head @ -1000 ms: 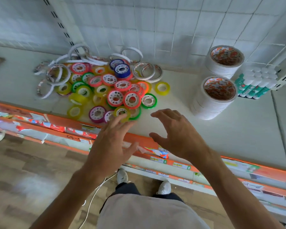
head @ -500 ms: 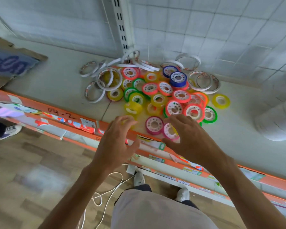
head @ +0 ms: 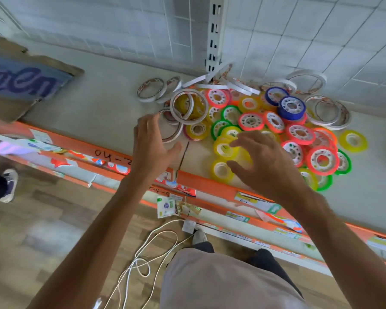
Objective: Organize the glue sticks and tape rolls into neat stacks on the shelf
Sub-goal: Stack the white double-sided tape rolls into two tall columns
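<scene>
A loose heap of small tape rolls (head: pixel 274 126) in yellow, red, green and blue lies on the grey shelf (head: pixel 98 112). Thin white tape rings (head: pixel 188 107) lie at its left and back. My left hand (head: pixel 153 141) hovers with spread fingers at the heap's left edge, just in front of the white rings, holding nothing. My right hand (head: pixel 263 161) reaches over the front of the heap, its fingers spread above two yellow rolls (head: pixel 223 148). No glue sticks are in view.
The shelf's orange front edge (head: pixel 201 179) carries price labels. A cardboard piece with blue print (head: pixel 22 81) lies at the far left. A slotted upright (head: pixel 214 34) stands on the tiled back wall. White cord (head: pixel 147 248) lies on the wooden floor.
The view has swung left, so the big white rolls and glue sticks have left the frame. Both hands have moved forward over the shelf edge to the heap of tape rolls.
</scene>
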The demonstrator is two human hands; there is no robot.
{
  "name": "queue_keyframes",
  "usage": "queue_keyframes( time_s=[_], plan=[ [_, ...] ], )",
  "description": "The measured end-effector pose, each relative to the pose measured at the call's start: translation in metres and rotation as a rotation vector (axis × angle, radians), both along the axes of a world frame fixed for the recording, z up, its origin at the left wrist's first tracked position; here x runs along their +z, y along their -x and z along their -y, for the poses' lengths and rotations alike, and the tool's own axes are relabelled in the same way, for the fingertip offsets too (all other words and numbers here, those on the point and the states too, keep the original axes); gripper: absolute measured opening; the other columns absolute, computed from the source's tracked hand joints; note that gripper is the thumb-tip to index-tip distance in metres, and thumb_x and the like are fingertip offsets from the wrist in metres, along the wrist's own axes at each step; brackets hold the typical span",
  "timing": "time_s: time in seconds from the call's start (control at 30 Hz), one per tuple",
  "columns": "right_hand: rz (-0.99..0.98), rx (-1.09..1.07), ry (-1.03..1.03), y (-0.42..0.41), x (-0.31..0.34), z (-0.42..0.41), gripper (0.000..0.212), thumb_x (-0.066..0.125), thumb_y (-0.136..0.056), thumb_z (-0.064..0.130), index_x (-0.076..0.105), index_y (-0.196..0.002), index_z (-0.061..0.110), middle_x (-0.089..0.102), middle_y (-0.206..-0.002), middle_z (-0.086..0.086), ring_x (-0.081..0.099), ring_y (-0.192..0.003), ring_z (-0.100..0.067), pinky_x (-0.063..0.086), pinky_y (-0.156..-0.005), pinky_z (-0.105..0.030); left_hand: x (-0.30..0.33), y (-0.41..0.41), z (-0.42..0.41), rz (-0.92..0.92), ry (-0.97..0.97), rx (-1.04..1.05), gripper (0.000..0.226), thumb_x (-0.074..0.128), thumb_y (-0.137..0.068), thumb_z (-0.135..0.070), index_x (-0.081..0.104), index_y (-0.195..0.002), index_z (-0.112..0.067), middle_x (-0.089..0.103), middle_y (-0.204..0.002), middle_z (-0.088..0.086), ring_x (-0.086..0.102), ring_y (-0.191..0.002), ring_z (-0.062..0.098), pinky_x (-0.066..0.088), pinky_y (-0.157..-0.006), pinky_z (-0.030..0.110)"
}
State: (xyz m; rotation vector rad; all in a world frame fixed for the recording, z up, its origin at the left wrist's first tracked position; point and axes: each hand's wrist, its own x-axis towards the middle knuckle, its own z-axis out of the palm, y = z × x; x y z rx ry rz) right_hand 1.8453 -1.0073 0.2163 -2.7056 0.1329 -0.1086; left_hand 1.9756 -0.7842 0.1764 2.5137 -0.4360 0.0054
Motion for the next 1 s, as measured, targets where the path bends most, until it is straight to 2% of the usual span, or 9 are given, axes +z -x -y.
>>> queue_keyframes(
  time_s=[0.1,0.2,0.27,0.4,0.5,0.6,0.8,0.9,1.0],
  plan=[
    [0.004,-0.003,0.051,-0.028,0.011,-0.006,0.041,0.072,-0.085,0.037,0.064,-0.121,0.02,0.06,-0.126,-0.002,0.058,-0.113,-0.03,0.052,-0.084,-0.043,-0.002,-0.026,-0.001,-0.063,-0.084,-0.032,0.09,0.081,-0.076,-0.033,0.035,-0.147,-0.002,0.035,-0.147,0.02,0.033,-0.135,0.037,0.03,-0.114,0.046],
    [-0.014,0.035,0.04,-0.056,0.015,-0.013,0.044,0.068,-0.088,0.039,0.06,-0.128,0.021,0.057,-0.131,-0.001,0.055,-0.118,-0.026,0.049,-0.089,-0.039,-0.004,-0.035,-0.001,-0.089,-0.051,-0.05,0.089,0.08,-0.078,-0.033,0.034,-0.148,-0.003,0.036,-0.148,0.018,0.035,-0.135,0.036,0.032,-0.111,0.044],
    [-0.052,0.034,0.057,-0.076,0.012,-0.019,0.054,0.067,-0.089,0.041,0.052,-0.137,0.02,0.051,-0.138,-0.002,0.051,-0.124,-0.025,0.045,-0.091,-0.036,-0.003,-0.035,0.0,-0.07,-0.028,-0.06,0.086,0.08,-0.078,-0.031,0.037,-0.145,-0.002,0.041,-0.143,0.018,0.039,-0.13,0.034,0.032,-0.108,0.039],
    [-0.087,0.031,0.1,-0.112,-0.002,-0.038,0.084,0.07,-0.082,0.052,0.033,-0.149,0.016,0.045,-0.142,-0.01,0.042,-0.131,-0.031,0.045,-0.099,-0.044,-0.001,-0.035,-0.007,-0.053,-0.022,-0.068,0.088,0.083,-0.074,-0.036,0.04,-0.144,-0.002,0.045,-0.137,0.017,0.043,-0.125,0.033,0.034,-0.107,0.04],
    [-0.079,-0.042,0.129,-0.129,-0.01,-0.049,0.088,0.07,-0.078,0.062,0.035,-0.145,0.017,0.042,-0.143,-0.008,0.039,-0.131,-0.031,0.046,-0.096,-0.045,0.002,-0.036,-0.015,-0.029,-0.027,-0.066,0.09,0.084,-0.073,-0.039,0.042,-0.143,-0.002,0.047,-0.135,0.016,0.045,-0.122,0.032,0.034,-0.106,0.038],
    [-0.061,-0.086,0.147,-0.134,-0.015,-0.054,0.094,0.068,-0.077,0.068,0.032,-0.148,0.018,0.039,-0.149,-0.006,0.034,-0.135,-0.031,0.038,-0.103,-0.05,0.003,-0.033,-0.023,0.0,-0.021,-0.043,0.093,0.087,-0.071,-0.04,0.042,-0.142,0.0,0.048,-0.135,0.018,0.046,-0.122,0.032,0.034,-0.106,0.038],
    [0.022,-0.165,0.109,-0.13,-0.013,-0.053,0.082,0.067,-0.082,0.061,0.035,-0.145,0.019,0.05,-0.141,-0.007,0.043,-0.131,-0.031,0.034,-0.105,-0.048,-0.01,-0.014,-0.038,0.006,0.129,0.007,0.094,0.091,-0.063,-0.045,0.049,-0.138,-0.006,0.048,-0.127,0.01,0.044,-0.115,0.023,0.044,-0.094,0.034],
    [0.013,-0.08,0.172,-0.127,-0.012,-0.055,0.1,0.066,-0.077,0.072,0.028,-0.15,0.016,0.041,-0.149,-0.007,0.038,-0.136,-0.031,0.034,-0.108,-0.048,-0.013,-0.006,-0.035,0.008,0.213,0.041,0.092,0.089,-0.058,-0.048,0.052,-0.132,-0.008,0.05,-0.124,0.006,0.047,-0.113,0.021,0.046,-0.088,0.029],
    [-0.041,-0.013,0.244,-0.133,-0.017,-0.059,0.108,0.07,-0.076,0.069,0.021,-0.154,0.013,0.036,-0.151,-0.01,0.038,-0.136,-0.032,0.038,-0.108,-0.048,-0.015,-0.003,-0.033,0.025,0.252,0.077,0.088,0.084,-0.058,-0.048,0.053,-0.13,-0.008,0.049,-0.122,0.002,0.049,-0.111,0.021,0.05,-0.086,0.03]
  ],
)
